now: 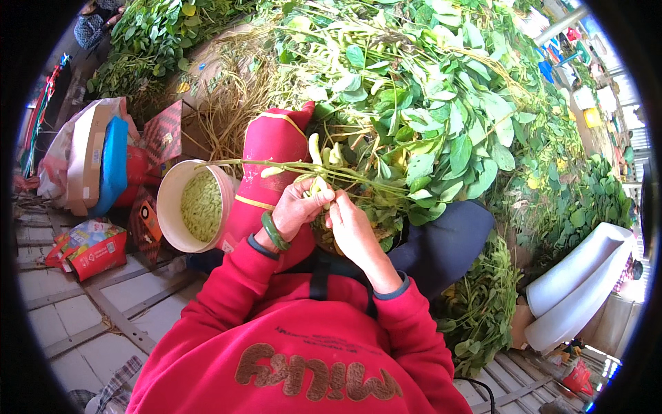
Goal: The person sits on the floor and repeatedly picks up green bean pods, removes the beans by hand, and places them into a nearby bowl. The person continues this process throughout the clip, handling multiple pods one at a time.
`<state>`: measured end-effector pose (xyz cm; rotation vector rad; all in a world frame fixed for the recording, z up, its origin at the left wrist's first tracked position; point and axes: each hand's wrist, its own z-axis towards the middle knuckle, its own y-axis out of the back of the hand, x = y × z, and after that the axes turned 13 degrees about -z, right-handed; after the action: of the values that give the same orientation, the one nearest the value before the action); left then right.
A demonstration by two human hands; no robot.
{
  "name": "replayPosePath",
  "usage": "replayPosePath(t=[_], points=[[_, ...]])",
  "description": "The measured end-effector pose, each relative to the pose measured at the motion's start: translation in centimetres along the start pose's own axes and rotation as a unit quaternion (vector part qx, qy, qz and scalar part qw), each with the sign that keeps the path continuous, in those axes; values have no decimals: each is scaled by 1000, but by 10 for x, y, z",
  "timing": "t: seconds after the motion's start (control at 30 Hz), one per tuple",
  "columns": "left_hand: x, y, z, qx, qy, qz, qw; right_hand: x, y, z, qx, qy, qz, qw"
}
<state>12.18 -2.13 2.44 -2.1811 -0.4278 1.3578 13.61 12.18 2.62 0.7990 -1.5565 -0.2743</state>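
Observation:
My left hand (296, 211), with a green bangle (274, 231) at its wrist, holds pale green bean pods (318, 187) between thumb and fingers. The fingertips of my right hand (351, 227) meet the left thumb and pinch at the end of a pod; how much they hold is partly hidden. A long bean stalk (295, 165) with several pods crosses just above both hands. Its bare end reaches left over the rim of a white bucket (169, 204). Inside that bucket lie many light green beans (200, 207).
A large heap of leafy bean plants (429, 114) lies ahead, with dry stalks (222, 88) left of it. A blue basin (113, 160), cardboard box (85, 160) and red bag (98, 251) stand at left. A white roll (579, 284) leans at right.

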Motion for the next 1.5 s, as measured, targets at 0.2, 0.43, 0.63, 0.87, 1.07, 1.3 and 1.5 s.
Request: replayPosePath(t=[0.2,0.43,0.63,0.87,1.07,1.3,1.5], points=[[5,7,-5,48,34,-51,997,-5,-1,0,-47,45,-50,997],[20,21,-18,36,92,-167,981,-3,21,5,-32,21,-60,997],[24,27,-22,52,108,-114,986,-1,32,47,-201,28,-219,954],[5,13,-24,89,132,-157,975,-2,46,71,-65,-47,-29,996],[9,-8,-19,194,209,-138,949,-12,58,55,-134,-108,305,937],[21,-25,17,68,113,-280,951,-6,35,10,-156,44,116,980],[20,-25,26,26,40,-134,990,-3,47,-9,-9,-60,-10,998]])
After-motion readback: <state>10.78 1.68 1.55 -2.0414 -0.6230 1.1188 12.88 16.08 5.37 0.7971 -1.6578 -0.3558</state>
